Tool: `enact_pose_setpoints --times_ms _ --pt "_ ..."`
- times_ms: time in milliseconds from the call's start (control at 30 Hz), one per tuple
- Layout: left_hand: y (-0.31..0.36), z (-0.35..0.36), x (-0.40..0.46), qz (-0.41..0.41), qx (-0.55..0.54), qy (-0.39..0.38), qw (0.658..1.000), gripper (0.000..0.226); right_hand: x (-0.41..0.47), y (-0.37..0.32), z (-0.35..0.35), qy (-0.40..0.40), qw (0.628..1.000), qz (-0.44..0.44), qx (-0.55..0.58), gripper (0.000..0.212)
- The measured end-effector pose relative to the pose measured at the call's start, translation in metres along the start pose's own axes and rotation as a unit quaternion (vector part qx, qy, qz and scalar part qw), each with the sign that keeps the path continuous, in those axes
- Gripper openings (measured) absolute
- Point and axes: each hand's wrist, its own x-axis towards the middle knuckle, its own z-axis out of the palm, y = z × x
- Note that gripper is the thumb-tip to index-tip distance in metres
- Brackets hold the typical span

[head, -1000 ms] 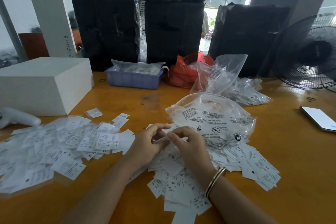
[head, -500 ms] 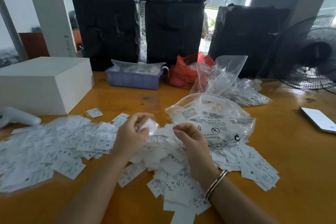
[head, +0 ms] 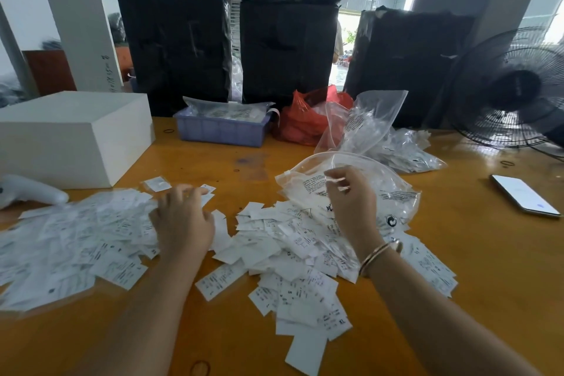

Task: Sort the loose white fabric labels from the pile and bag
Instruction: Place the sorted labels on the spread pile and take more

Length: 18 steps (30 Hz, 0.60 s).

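Since half a second ago the left hand (head: 182, 223) has gone from mid-frame out to the left-hand heap of labels (head: 76, 241), and the right hand (head: 351, 207) has risen from the central pile to the clear bag (head: 360, 189).

Head view: the left hand lies palm down at the right edge of the left heap, in the left centre of the frame, its fingers reaching onto the labels; motion blur hides whether they pinch one. The right hand, at centre right, has its fingers curled and pinching the mouth edge of the clear bag, which lies just above the central pile of labels (head: 293, 262) and overlaps it. A bracelet (head: 377, 255) circles the right wrist. The two heaps lie on the orange table (head: 503, 268), a narrow strip of wood between them. At far left sit a white box (head: 73, 137) and a white handheld device (head: 30, 192); at upper centre, a blue tray (head: 222, 131) and a red bag (head: 305, 122). A phone (head: 526, 195) lies at the right edge, a black fan (head: 515, 91) above it.
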Motion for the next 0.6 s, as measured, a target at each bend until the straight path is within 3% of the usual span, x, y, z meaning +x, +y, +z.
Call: enact_pose_setpoints --times_ms 133,200,300,367,600 --pt "0.022 0.002 -0.010 0.126 -0.115 -0.032 0.985 0.026 0.042 0.025 -0.008 0.018 0.990 0.053 -0.128 0.027" --pt "0.029 0.006 -0.016 0.191 -0.140 -0.077 0.968 0.025 0.056 0.042 -0.010 -0.063 0.968 0.097 -0.224 0.032" --pt "0.031 0.012 -0.021 0.245 -0.159 -0.141 0.946 0.024 0.062 0.056 -0.007 -0.233 0.886 0.150 -0.371 0.026" --pt "0.031 0.015 -0.022 0.252 -0.166 -0.167 0.939 0.023 0.059 0.056 -0.004 -0.267 0.860 0.160 -0.405 0.013" --pt "0.029 0.016 -0.023 0.247 -0.173 -0.192 0.934 0.023 0.057 0.052 -0.002 -0.195 0.887 0.159 -0.387 0.022"
